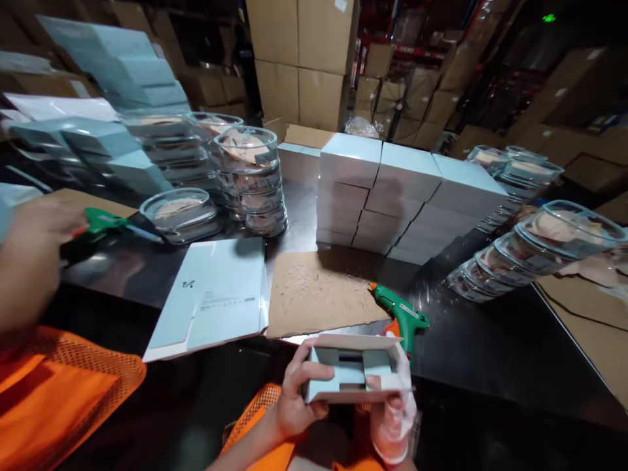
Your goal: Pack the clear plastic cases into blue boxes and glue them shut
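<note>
A small pale-blue cardboard box, its open end toward me, is held low in front of my body. My left hand grips its left end, thumb on top. My right hand, in a light glove, holds its right end from below. Just beyond the box a green glue gun lies on the dark metal table, its orange tip on a brown cardboard sheet. A flat unfolded blue box blank lies left of the sheet.
Stacked finished blue boxes stand mid-table. Clear round containers are piled at the back left and more lean at the right. A co-worker's hand at the left holds another green glue gun. Brown cartons fill the background.
</note>
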Action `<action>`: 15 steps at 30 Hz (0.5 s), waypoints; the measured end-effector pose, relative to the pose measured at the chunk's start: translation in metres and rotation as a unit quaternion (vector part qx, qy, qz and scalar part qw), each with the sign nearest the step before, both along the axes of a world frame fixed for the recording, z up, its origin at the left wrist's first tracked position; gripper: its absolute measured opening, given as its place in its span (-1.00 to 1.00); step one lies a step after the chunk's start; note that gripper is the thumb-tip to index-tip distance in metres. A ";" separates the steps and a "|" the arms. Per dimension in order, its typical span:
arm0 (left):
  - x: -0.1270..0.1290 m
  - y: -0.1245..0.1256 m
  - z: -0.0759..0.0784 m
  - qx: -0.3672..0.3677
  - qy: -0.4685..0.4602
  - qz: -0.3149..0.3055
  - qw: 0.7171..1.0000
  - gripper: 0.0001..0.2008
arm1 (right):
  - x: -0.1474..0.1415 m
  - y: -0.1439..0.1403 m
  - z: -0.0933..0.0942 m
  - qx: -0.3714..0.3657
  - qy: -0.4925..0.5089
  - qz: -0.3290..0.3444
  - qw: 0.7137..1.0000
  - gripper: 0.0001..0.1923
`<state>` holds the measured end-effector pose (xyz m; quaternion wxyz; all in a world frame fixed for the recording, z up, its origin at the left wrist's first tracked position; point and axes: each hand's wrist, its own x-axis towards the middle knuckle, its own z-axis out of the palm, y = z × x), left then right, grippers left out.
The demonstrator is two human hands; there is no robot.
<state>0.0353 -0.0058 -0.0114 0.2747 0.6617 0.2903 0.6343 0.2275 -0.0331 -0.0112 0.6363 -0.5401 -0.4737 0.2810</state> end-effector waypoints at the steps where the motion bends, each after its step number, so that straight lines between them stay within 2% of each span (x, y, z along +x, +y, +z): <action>1: 0.000 -0.001 0.000 0.001 0.001 -0.005 1.000 -0.53 | 0.000 0.000 0.003 -0.008 0.018 -0.006 1.000 -0.35; 5: 0.004 -0.004 0.000 -0.015 0.005 -0.033 0.999 -0.43 | -0.005 0.006 0.014 -0.012 0.112 -0.042 0.993 -0.46; 7: 0.006 -0.005 0.001 -0.027 -0.033 -0.040 0.998 -0.36 | -0.010 0.007 0.018 -0.002 0.138 -0.050 0.989 -0.42; 9: 0.005 -0.005 0.004 -0.009 -0.051 -0.055 0.997 -0.26 | -0.014 0.008 0.019 -0.005 0.146 -0.052 0.988 -0.39; 10: 0.003 -0.005 0.005 0.008 -0.028 -0.066 0.997 -0.28 | -0.015 0.008 0.019 -0.010 0.150 -0.055 0.987 -0.39; 12: -0.005 -0.006 0.006 0.025 0.053 -0.068 0.996 -0.48 | -0.012 0.008 0.022 -0.029 0.140 -0.054 0.988 -0.41; 14: -0.018 -0.007 0.004 0.006 0.105 -0.025 0.994 -0.68 | 0.002 0.011 0.029 -0.062 0.077 -0.044 0.994 -0.51; 15: -0.025 -0.008 0.002 -0.012 0.101 0.008 0.995 -0.72 | 0.013 0.014 0.034 -0.077 0.013 -0.054 0.995 -0.56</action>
